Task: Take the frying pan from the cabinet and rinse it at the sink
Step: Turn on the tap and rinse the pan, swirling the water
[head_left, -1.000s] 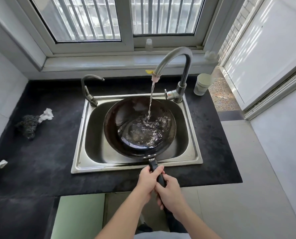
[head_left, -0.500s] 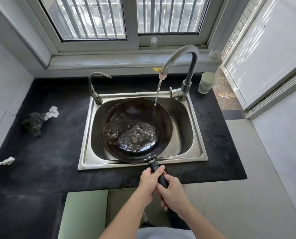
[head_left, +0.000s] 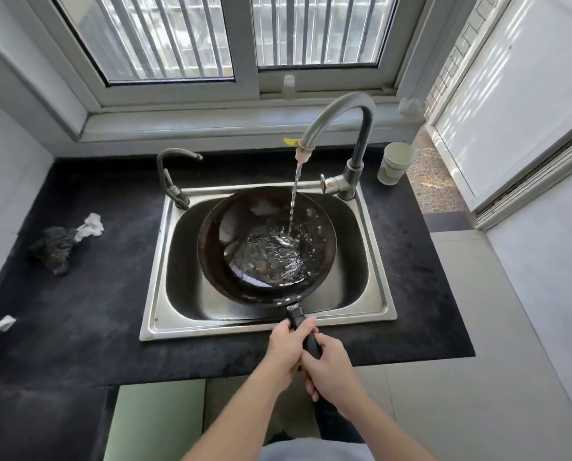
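A dark round frying pan [head_left: 231, 261] sits in the steel sink [head_left: 165, 294] with water pooled in its bowl. Water streams from the tall curved faucet [head_left: 344, 108] into the pan's right half. The pan's black handle points toward me over the sink's front rim. My left hand [head_left: 286, 347] grips the handle nearer the pan. My right hand [head_left: 328, 367] grips it just behind, touching the left hand.
A smaller tap [head_left: 171, 174] stands at the sink's back left. A paper cup [head_left: 394, 163] sits on the black counter [head_left: 78, 311] at back right. A dark scrubber [head_left: 53, 249] and white paper scraps [head_left: 91, 224] lie at left. A window is behind.
The pan has swung from the sink's left back toward the middle, so the stream lands in its right half again. The pooled water has sloshed. Both hands kept their grip.
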{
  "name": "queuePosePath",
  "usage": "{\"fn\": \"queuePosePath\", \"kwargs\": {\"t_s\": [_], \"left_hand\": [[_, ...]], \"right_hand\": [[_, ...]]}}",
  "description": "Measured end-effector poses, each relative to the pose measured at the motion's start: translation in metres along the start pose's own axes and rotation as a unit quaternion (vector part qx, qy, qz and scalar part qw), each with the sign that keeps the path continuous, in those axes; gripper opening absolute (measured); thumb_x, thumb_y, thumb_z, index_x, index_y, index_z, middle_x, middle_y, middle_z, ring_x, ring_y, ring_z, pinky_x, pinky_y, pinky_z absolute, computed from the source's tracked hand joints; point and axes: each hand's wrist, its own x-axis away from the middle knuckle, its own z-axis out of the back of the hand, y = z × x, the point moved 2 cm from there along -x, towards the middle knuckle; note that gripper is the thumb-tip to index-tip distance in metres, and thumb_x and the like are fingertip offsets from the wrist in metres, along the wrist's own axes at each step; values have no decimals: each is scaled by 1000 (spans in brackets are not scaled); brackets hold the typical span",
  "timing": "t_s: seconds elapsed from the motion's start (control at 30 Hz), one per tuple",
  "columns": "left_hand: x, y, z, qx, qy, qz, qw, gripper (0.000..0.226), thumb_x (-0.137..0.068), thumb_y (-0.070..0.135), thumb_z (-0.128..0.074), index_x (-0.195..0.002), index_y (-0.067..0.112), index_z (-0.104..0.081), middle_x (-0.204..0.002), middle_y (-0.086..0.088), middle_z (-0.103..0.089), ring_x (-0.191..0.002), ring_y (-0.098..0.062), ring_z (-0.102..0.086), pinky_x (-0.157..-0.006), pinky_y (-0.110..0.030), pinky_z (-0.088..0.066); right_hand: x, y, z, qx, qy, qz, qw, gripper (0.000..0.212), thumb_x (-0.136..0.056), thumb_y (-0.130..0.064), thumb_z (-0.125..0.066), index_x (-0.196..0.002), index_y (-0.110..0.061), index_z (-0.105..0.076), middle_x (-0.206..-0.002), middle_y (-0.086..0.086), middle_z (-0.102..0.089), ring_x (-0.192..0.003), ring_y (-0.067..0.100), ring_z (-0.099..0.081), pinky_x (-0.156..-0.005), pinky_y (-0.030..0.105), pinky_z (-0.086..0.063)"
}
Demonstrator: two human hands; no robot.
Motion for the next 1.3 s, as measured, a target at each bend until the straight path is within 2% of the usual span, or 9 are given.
{"fn": "queuePosePath", "kwargs": {"t_s": [0.17, 0.33, 0.53, 0.7, 0.87, 1.1, 1.17, 1.3], "left_hand": [[8, -1, 17, 3, 15, -4, 1000, 20, -90, 21, -72, -91, 3, -65, -77, -7, -68, -76, -24, -65, -74, -38, -52], [12, -13, 29, -2, 3, -1, 1000, 21, -89, 23, -73, -88, 3, -66, -76, -7, -68, -77, -24, -65, -76, -38, -54], [12, -17, 13, -8, -31, 5, 999, 21, -90, 23, -72, -89, 3, -66, -76, -6, -68, -74, -23, -65, -70, -34, -54], [11, -14, -11, -5, -68, 22, 997, 20, -93, 22, -69, -93, 3, -64, -76, -5, -65, -70, -19, -63, -65, -30, -52], [9, -5, -21, -20, -58, 22, 998, 19, -94, 21, -67, -92, 3, -64, -76, -6, -65, -68, -18, -63, -61, -28, -52], [8, 2, 1, -32, 11, -3, 999, 20, -88, 25, -74, -87, 6, -68, -72, -3, -71, -74, -24, -65, -72, -39, -47], [10, 1, 8, -37, 22, -8, 999, 20, -89, 24, -73, -88, 5, -68, -74, -4, -71, -75, -24, -66, -73, -41, -51], [12, -8, 16, -45, 36, -11, 998, 19, -88, 22, -74, -91, 3, -70, -81, -9, -72, -80, -26, -68, -85, -47, -58]], "right_hand": [[3, -2, -15, -1, -20, 2, 1000, 8, -99, -15, -59, -99, -10, -66, -54, 1, -64, -37, 14, -55, -37, 26, -44], [13, 4, -25, -6, -28, -4, 1000, 9, -97, -13, -58, -99, -8, -66, -53, 5, -63, -37, 16, -54, -37, 27, -44], [21, 11, -12, 1, 4, -11, 1000, 9, -97, -15, -59, -99, -10, -66, -57, 8, -65, -41, 21, -57, -38, 30, -47], [20, 10, 5, 19, 43, -18, 999, 7, -99, -15, -58, -100, -11, -64, -56, 5, -66, -39, 16, -58, -38, 28, -48], [13, 3, 14, 10, 43, -32, 999, 7, -100, -15, -58, -101, -10, -64, -56, 3, -67, -39, 14, -58, -39, 26, -48], [9, -8, 2, -19, -7, -18, 1000, 9, -98, -14, -59, -94, -10, -65, -52, -1, -63, -39, 13, -55, -38, 25, -45], [11, -9, -3, -24, -18, -14, 999, 9, -98, -13, -58, -94, -10, -66, -51, -1, -62, -38, 13, -54, -37, 24, -43], [19, -8, -8, -50, -41, -26, 998, 10, -98, -11, -58, -91, -8, -66, -47, -2, -60, -37, 13, -51, -36, 24, -41]]}}
